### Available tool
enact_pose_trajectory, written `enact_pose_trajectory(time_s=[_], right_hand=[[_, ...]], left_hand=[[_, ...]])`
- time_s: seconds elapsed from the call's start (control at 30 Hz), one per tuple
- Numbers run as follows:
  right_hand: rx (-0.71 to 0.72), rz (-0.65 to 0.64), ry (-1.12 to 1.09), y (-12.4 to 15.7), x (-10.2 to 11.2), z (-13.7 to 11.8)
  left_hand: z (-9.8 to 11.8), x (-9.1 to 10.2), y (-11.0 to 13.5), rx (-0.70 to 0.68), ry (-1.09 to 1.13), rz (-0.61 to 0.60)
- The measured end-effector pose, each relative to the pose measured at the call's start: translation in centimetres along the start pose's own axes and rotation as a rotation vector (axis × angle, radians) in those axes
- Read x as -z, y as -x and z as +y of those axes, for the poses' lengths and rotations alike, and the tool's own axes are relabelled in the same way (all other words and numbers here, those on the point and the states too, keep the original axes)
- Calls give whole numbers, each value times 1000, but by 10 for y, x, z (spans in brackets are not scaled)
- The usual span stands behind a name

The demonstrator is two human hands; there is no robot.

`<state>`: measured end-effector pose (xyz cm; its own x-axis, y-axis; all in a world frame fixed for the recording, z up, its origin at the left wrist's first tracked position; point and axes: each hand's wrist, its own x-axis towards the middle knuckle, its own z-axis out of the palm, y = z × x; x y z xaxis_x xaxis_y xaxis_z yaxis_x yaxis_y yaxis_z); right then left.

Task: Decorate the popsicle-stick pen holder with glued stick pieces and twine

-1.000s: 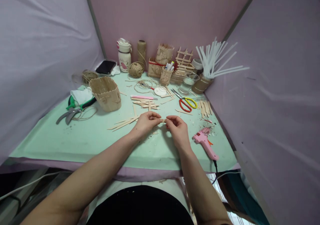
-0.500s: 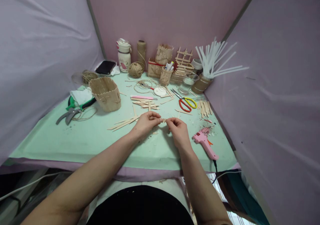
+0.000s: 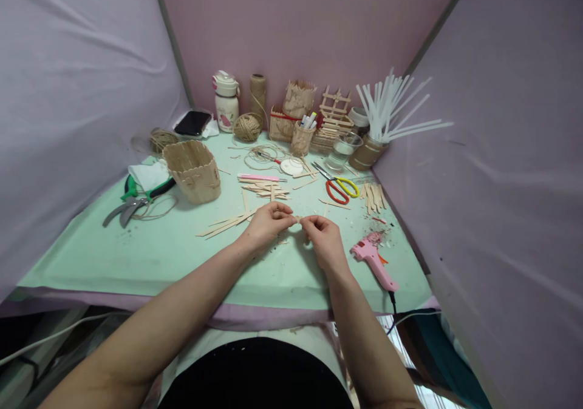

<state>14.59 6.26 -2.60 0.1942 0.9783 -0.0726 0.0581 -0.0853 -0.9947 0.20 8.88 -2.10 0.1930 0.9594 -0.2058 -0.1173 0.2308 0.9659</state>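
Observation:
My left hand [image 3: 266, 226] and my right hand [image 3: 322, 237] meet over the middle of the green table [image 3: 150, 257]. Both pinch the ends of a small wooden stick piece [image 3: 297, 219], fingers closed on it from either side. Long wooden sticks [image 3: 226, 223] lie just left of my left hand. A heap of cut sticks [image 3: 264, 187] sits beyond my hands. A pink glue gun [image 3: 373, 259] lies to the right of my right hand, its cord running off the front edge.
A stick-built basket [image 3: 194, 169] stands at left, with pliers [image 3: 136, 196] near it. Red-and-yellow scissors [image 3: 339, 185], a glass [image 3: 342, 150], twine balls [image 3: 247, 126], a bottle [image 3: 226, 101] and a jar of white sticks [image 3: 373, 145] line the back. Fabric walls enclose three sides.
My right hand has shifted slightly left and closer to my left hand; both keep pinching the small stick piece. Nothing else has moved.

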Motion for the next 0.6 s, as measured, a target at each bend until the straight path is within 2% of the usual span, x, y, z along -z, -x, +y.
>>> enact_pose_trajectory(time_s=[0.6], right_hand=[[-7,9,-23,1,-3,-1]], left_hand=[[2,0,1,-68,-45,14]])
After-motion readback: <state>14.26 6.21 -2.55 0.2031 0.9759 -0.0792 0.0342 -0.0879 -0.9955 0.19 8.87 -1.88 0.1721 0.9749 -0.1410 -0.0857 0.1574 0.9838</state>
